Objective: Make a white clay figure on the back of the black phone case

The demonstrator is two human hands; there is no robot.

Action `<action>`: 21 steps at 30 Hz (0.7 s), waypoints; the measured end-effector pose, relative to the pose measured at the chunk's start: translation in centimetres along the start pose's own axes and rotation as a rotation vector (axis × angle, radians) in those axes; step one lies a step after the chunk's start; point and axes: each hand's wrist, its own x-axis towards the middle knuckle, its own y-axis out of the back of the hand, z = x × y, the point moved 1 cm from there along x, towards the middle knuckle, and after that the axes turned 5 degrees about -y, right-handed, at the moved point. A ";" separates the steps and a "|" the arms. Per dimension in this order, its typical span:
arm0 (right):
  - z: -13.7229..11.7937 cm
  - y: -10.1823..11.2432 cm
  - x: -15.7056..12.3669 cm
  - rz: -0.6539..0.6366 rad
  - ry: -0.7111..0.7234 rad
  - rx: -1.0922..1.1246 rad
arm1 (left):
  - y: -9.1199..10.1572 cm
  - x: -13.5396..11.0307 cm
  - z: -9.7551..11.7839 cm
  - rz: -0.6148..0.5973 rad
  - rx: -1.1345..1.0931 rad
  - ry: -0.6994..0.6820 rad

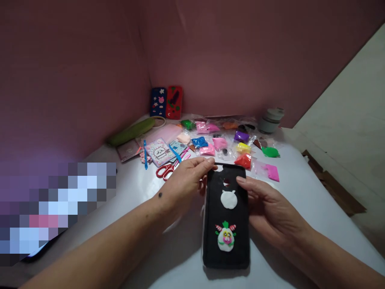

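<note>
A black phone case (215,218) is held between my two hands, its decorated face toward me. My left hand (188,180) grips the upper left edge, thumb near the top corner. On the upper right side, my right hand (267,200) has its thumb on the edge and its fingers behind the case. A plain white clay shape (229,200) with two small points on top sits below the camera hole. Lower down is a white clay figure (225,239) with striped red-and-white horns, yellow eyes and a green tuft. Fingers behind the case are hidden.
Several bagged clay pieces, including red (243,161) and blue (199,142), lie behind the case. Red-handled scissors (164,171) and a blue tool (146,154) lie left of them. Decorated blue (158,102) and red cases (174,102) lean at the back; a jar (270,120) stands right.
</note>
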 end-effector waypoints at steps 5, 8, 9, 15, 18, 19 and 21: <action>-0.1 -0.3 -0.2 -0.036 -0.025 -0.113 | 0.1 -0.1 0.4 0.083 -0.035 -0.029; 0.0 -0.3 -0.2 -0.024 -0.031 -0.136 | 0.0 0.0 0.5 0.068 -0.017 -0.042; 0.0 -0.3 -0.1 -0.019 -0.027 -0.140 | 0.0 0.0 0.5 0.060 -0.013 -0.052; 0.2 -0.2 -0.1 -0.007 -0.032 -0.181 | -0.3 -0.3 0.6 0.057 0.035 -0.059; 0.1 -0.4 -0.2 -0.055 -0.042 -0.163 | -0.3 -0.4 0.6 0.042 0.062 -0.071; 0.0 -0.4 -0.3 -0.078 -0.044 -0.151 | -0.3 -0.4 0.6 0.040 0.067 -0.072; 0.0 -0.5 -0.2 -0.100 -0.050 -0.126 | -0.3 -0.4 0.6 0.041 0.069 -0.069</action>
